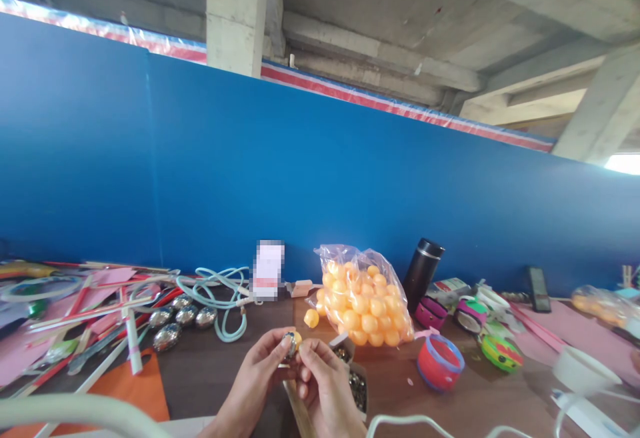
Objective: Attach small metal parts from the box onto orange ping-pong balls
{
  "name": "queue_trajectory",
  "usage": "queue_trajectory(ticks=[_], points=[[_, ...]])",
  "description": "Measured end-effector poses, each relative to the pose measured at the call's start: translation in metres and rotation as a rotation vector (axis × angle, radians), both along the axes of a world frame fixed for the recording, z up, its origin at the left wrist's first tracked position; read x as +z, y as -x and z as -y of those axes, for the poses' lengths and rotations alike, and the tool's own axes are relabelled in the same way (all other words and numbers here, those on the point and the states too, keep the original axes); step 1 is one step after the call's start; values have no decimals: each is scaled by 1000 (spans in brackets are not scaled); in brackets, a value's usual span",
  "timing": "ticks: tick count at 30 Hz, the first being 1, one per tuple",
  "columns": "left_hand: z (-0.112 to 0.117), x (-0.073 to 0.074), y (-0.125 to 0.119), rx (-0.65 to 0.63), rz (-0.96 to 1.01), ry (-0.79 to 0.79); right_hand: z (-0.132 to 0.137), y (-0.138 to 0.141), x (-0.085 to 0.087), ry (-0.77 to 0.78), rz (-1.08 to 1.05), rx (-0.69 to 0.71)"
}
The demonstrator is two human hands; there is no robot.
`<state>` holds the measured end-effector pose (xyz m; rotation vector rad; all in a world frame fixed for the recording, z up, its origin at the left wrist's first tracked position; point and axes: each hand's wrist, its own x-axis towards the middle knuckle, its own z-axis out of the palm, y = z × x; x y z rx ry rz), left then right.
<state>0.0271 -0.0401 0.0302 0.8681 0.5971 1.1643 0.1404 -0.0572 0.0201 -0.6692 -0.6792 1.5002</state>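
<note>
Over the table (400, 398), my left hand (263, 361) is holding a yellow ball (297, 340) partly covered in silvery pieces, while my right hand (327, 375) is pinching narrowly at its right edge, any piece between the fingertips being too small to tell. A box (365, 415) of shiny bits is sitting partly behind my right hand, and a clear bag (370, 291) of yellow balls is resting beyond.
</note>
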Motion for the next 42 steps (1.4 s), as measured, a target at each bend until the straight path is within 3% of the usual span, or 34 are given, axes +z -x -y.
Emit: queue_trajectory(ticks=[42], points=[[-3,-5,2,103,-129,-42,0,-1,0,16,224,-70]])
